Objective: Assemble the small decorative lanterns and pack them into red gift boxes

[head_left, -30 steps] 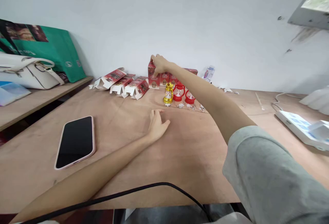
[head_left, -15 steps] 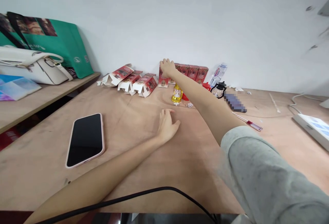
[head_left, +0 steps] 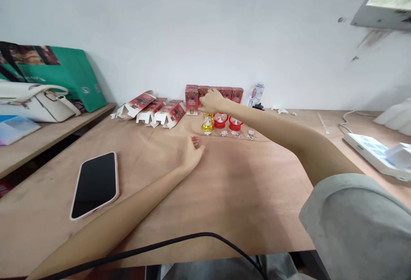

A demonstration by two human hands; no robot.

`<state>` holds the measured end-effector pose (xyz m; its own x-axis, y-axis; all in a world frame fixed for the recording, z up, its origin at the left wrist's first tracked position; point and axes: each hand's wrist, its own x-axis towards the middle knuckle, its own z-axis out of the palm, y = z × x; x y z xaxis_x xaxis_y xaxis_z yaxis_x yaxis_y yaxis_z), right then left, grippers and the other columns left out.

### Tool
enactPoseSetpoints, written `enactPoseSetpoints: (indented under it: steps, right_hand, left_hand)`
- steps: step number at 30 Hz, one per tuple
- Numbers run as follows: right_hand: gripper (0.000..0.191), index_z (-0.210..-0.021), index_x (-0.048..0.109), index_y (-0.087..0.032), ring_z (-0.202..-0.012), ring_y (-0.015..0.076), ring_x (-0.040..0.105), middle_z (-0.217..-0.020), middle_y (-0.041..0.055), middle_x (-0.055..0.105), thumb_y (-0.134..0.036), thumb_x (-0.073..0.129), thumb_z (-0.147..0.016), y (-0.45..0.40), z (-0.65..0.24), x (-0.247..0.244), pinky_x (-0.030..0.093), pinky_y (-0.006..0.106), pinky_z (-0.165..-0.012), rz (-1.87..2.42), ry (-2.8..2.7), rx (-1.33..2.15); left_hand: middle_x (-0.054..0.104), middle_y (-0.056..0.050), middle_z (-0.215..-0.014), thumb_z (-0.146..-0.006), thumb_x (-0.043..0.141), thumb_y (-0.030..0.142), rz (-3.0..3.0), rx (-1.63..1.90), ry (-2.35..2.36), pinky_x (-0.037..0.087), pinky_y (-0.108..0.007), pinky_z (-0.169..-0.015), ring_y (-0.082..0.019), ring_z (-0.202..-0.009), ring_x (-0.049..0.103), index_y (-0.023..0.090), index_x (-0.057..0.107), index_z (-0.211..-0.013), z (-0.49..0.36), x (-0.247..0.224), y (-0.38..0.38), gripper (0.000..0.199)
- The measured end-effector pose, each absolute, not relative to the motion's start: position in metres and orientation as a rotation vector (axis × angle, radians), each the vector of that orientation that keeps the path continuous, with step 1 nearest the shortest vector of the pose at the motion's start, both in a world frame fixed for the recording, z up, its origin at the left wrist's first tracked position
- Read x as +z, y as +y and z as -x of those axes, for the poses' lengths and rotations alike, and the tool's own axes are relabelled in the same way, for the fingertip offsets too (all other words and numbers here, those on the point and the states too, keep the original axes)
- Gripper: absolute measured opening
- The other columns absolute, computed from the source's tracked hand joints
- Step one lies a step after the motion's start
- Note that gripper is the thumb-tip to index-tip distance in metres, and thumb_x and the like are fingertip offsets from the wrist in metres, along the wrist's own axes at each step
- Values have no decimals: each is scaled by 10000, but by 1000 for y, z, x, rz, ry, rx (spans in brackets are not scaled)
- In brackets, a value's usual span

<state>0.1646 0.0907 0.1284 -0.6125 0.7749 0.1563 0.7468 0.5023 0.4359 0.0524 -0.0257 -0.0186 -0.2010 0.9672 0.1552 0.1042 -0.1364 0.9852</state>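
Observation:
My right hand reaches across the table to the top of a small gold lantern. Its fingers point down and are partly hidden, so whether they grip the lantern cannot be told. Two red lanterns stand beside the gold one, partly behind my right forearm. Small white snowman-like charms lie in front of them. Red printed boxes stand upright in a row behind. My left hand rests on the table nearer to me, fingers loosely curled, thumb apart, holding nothing.
Opened red boxes lie left of the lanterns. A phone lies at the left. A black cable crosses the front. A clear bottle stands by the wall; a white power strip is at the right. Bags fill the side shelf.
My right hand has come down from the top of a standing red box to the gold lantern. The view has shifted, and my left hand stays on the table with its fingers more curled.

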Motion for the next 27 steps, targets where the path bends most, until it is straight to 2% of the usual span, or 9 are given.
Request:
enactPoseSetpoints:
  steps: [2,7,10,13,16,19,24,27]
  right_hand:
    - [380,-1081,638,-63,-1148,380,558,-1123,239,663,-360,478,-905,81,-168,126,389,483,-935,-1323,2615,707]
    - [360,-1235,522,-79,-1036,317,630,-1169,226,616,-131,383,-907,57,-174,121,476,392,-796,-1346,2658,584]
    - [340,-1230,498,-99,-1000,308,626,-1171,206,578,-162,409,-908,39,-180,119,487,374,-755,-1411,2792,532]
    - [304,-1196,492,-98,-947,272,612,-1165,190,539,-212,426,-921,19,-188,113,487,359,-744,-1488,3016,521]
    - [243,-1128,515,-127,-923,233,590,-1126,160,532,-246,422,-937,-3,-198,96,492,344,-766,-1489,3314,481]
    - [154,-1039,542,-180,-963,234,575,-1057,137,550,-210,465,-909,-24,-206,69,499,353,-809,-1447,3537,440]
    - [57,-903,549,-230,-942,234,582,-972,119,562,-199,508,-879,-46,-220,24,521,389,-810,-1410,3746,394]
    - [94,-805,533,-241,-903,225,594,-927,109,581,-173,513,-866,-48,-229,6,534,389,-774,-1234,3772,476]
  left_hand:
    - [554,-31,-965,-646,567,39,-1213,1475,1324,452,-371,-979,-159,-984,590,205,451,-912,-52,-19,-19,334]
    - [574,-40,-984,-643,552,50,-1203,1476,1280,482,-351,-919,-164,-961,609,196,476,-891,-50,-15,-17,298]
    - [620,-39,-932,-641,581,91,-1240,1433,1211,469,-361,-932,-185,-954,617,180,541,-862,-49,-12,-22,242]
    - [678,-53,-951,-708,616,250,-1304,1373,1059,427,-379,-985,-218,-1001,620,177,633,-901,-49,-8,-26,207]
    - [705,-72,-1029,-733,627,438,-1323,1357,882,416,-388,-1004,-246,-1039,626,170,682,-948,-50,-5,-28,348]
    - [725,-82,-1008,-713,637,562,-1295,1332,791,430,-409,-1003,-263,-1015,642,162,698,-908,-50,-4,-29,449]
    - [737,-81,-956,-727,610,624,-1292,1271,791,447,-429,-989,-272,-988,656,156,700,-903,-49,-7,-28,508]
    - [731,-76,-899,-718,625,600,-1305,1288,887,465,-423,-956,-270,-969,651,148,683,-856,-48,-12,-26,477]
